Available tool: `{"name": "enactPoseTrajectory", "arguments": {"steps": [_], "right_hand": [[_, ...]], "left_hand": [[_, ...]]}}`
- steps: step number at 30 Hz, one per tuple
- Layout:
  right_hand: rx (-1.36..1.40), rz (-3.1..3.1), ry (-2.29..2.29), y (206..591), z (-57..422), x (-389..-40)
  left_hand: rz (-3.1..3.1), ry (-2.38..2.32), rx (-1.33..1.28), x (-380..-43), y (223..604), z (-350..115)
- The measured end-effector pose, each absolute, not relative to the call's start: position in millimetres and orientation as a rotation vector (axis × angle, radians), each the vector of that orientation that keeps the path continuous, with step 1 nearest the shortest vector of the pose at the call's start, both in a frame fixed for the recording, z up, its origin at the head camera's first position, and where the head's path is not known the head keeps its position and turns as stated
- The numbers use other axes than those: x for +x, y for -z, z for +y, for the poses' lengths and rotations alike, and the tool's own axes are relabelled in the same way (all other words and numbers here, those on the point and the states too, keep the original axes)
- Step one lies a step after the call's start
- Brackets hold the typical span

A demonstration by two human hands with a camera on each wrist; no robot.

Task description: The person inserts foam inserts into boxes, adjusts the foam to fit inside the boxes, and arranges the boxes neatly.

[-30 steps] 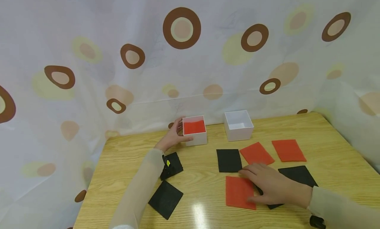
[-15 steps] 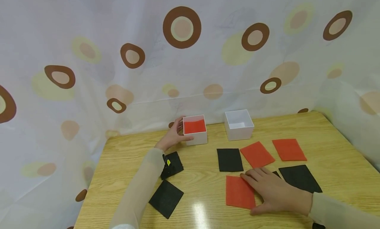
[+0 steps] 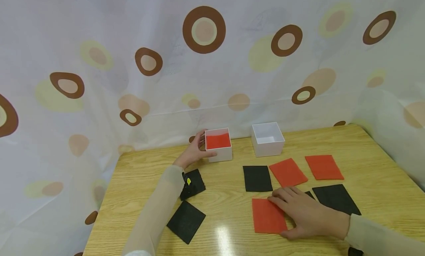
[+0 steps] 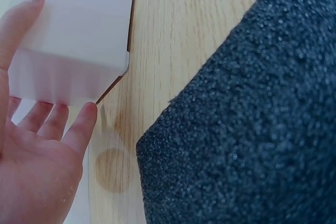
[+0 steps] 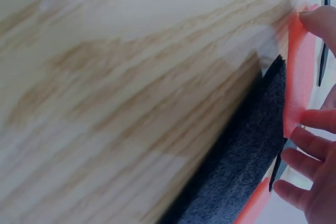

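At the back of the table my left hand (image 3: pixel 194 152) holds a small white box (image 3: pixel 220 155), thumb on its front wall and fingers around its left side. Red foam (image 3: pixel 218 141) lies inside. My right hand (image 3: pixel 310 216) grips a red foam square (image 3: pixel 269 216) by its right edge; in the right wrist view the thumb is at one corner of the red square (image 5: pixel 298 72) and the forefinger at the other. A black foam square (image 5: pixel 236 156) lies under this hand, mostly hidden in the head view.
A second white box (image 3: pixel 268 149) with a bare inside stands to the right. Around the right hand lie a black square (image 3: pixel 257 178), red squares (image 3: pixel 288 172) and another black one (image 3: pixel 335 199). Two black squares (image 3: pixel 186 222) lie beside the left forearm. A patterned curtain (image 3: pixel 212 75) closes off the back.
The right hand has slid slightly toward the near right and settled at the red foam square's right edge; the square has turned a little. The left hand and its box stay in place.
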State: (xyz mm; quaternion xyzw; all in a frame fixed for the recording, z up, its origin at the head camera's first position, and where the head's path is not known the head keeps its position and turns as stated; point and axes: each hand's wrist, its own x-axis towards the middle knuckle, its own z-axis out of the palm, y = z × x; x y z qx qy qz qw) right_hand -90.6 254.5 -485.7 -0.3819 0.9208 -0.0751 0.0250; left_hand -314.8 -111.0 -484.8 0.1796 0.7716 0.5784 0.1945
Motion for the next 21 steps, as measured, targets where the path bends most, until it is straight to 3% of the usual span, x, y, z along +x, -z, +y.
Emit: {"name": "enactPoseTrajectory", "arguments": {"steps": [21], "right_hand": [[-1.054, 2.701, 0.334, 465.9, 246.4, -92.1]], "left_hand": [[2.160, -1.631, 0.501, -312.7, 484.3, -110.8]]}}
